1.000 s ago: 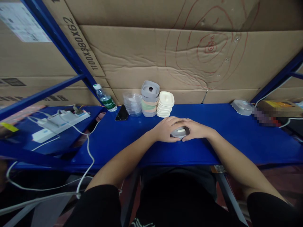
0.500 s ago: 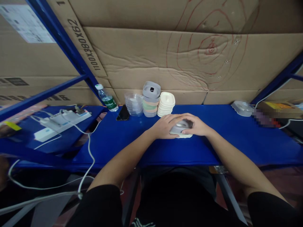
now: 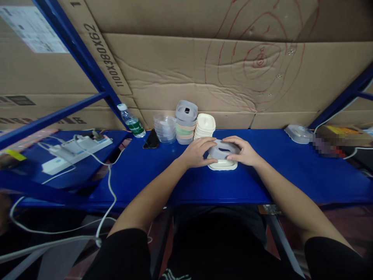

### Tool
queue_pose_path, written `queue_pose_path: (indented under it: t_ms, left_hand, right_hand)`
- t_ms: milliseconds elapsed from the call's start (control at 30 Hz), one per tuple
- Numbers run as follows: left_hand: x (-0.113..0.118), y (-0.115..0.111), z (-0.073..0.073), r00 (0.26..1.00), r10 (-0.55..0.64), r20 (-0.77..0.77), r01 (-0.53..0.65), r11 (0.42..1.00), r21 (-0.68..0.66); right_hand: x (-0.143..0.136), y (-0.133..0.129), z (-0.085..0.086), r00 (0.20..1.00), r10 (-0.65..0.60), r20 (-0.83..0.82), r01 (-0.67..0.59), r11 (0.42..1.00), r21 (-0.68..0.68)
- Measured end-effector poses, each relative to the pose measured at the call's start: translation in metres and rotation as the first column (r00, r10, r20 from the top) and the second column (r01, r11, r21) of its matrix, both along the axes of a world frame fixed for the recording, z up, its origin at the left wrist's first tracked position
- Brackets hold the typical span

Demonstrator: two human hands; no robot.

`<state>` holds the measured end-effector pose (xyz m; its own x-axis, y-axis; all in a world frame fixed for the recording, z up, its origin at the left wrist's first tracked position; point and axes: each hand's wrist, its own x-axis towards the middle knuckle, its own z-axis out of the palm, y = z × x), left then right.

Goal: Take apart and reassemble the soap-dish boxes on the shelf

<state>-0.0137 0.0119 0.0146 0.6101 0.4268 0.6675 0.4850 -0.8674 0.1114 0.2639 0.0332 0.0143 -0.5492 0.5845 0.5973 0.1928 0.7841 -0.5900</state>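
My left hand (image 3: 200,151) and my right hand (image 3: 244,151) hold a grey plastic cover (image 3: 222,155) from its two sides. The cover is rounded-square with a dark slot in its top. Right under it, a cream-coloured plastic tray or lid (image 3: 223,166) with a flared rim lies on the blue table (image 3: 198,186). Whether cover and cream piece touch, I cannot tell. Just behind my left hand stands a stack of cream pieces (image 3: 206,123). Left of it is a taller stack of grey, pink and green pieces (image 3: 186,123), topped by a similar slotted grey cover.
Clear plastic tubs (image 3: 165,128) are stacked at the back, beside a black phone (image 3: 151,139) and a water bottle (image 3: 132,121). A power strip (image 3: 77,153) with white cables sits at left. To the right are a clear container (image 3: 297,133) and a cardboard box (image 3: 348,135).
The grey cover has been raised and tilted, so its slot and more of the cream piece below now show. My hands have moved slightly apart at its sides.
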Motion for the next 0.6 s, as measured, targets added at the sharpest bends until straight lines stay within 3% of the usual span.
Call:
queue_pose_path:
  t_ms: [167,300,433,600]
  left_hand:
    - [-0.003,-0.002,0.010,1.000,0.023,-0.018,-0.025,0.992,-0.122]
    - [-0.030,-0.002,0.032,0.997,0.077,0.001,-0.072,0.944,-0.323]
    - [-0.068,0.002,0.047,0.976,0.206,0.063,-0.140,0.827,-0.544]
    - [-0.103,0.016,0.040,0.958,0.286,-0.030,-0.211,0.628,-0.749]
  right_hand:
    - [-0.006,-0.005,0.000,0.998,-0.024,0.058,0.020,0.998,0.060]
    - [-0.003,-0.004,0.001,0.993,-0.062,0.096,0.060,0.998,0.024]
    - [0.004,0.005,-0.005,0.947,-0.187,0.261,0.180,0.982,0.049]
    - [0.013,0.021,-0.024,0.853,-0.180,0.490,0.156,0.984,0.089]
